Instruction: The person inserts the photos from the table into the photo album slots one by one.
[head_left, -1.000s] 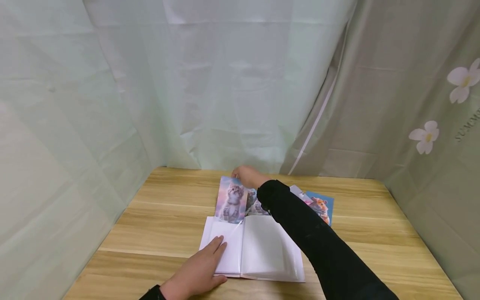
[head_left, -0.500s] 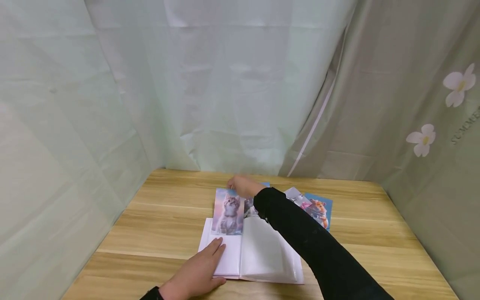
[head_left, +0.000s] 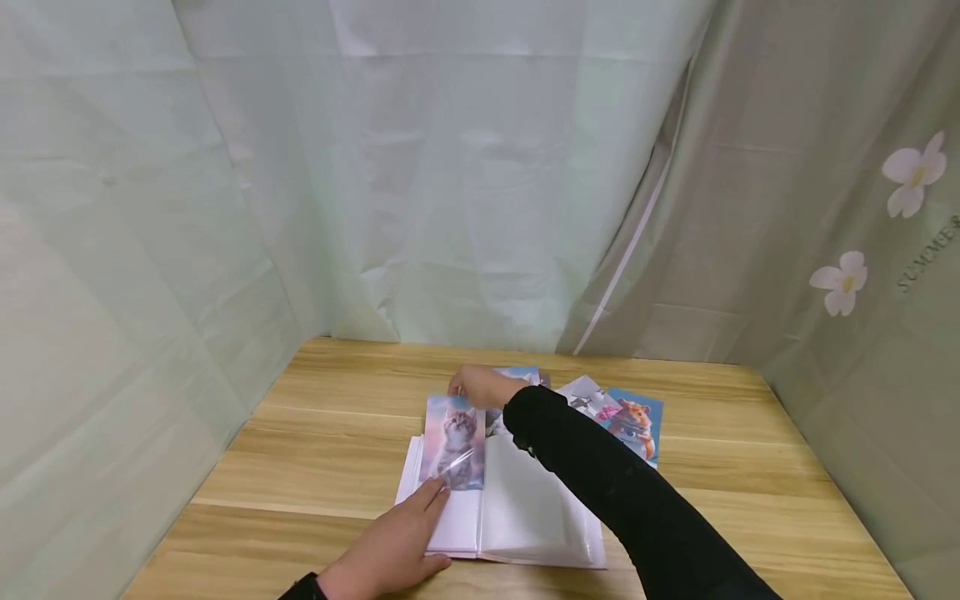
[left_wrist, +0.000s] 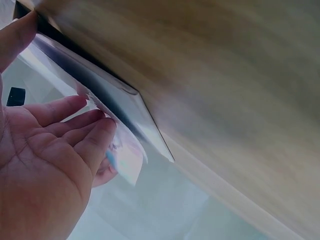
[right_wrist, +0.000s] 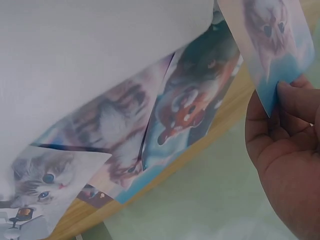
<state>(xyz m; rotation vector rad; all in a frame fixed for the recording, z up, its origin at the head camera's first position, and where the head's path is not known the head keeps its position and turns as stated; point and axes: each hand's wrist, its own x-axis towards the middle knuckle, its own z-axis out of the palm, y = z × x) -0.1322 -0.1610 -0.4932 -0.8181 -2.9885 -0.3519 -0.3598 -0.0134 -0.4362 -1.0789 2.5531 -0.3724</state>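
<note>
An open photo album (head_left: 525, 500) with white pages and clear pockets lies on the wooden table. Over its left page is a kitten picture card (head_left: 453, 442) in pink and blue, its lower part under the clear sleeve. My right hand (head_left: 483, 386) pinches the card's top edge between thumb and fingers, as the right wrist view shows with the card (right_wrist: 270, 35) upside down. My left hand (head_left: 397, 537) rests on the left page's outer edge with fingers extended, the fingertips near the card's lower end. In the left wrist view its fingers (left_wrist: 95, 135) lie against the page.
Several more animal cards lie behind the album, among them a hamster card (head_left: 637, 425) on blue and a grey kitten card (right_wrist: 50, 185). My right sleeve (head_left: 615, 475) partly covers the album's right side. Pale curtains (head_left: 480, 183) stand around the table.
My right hand has moved toward me, and the kitten card has slid farther down over the left page, nearing my left fingertips. The left hand has stayed on the album.
</note>
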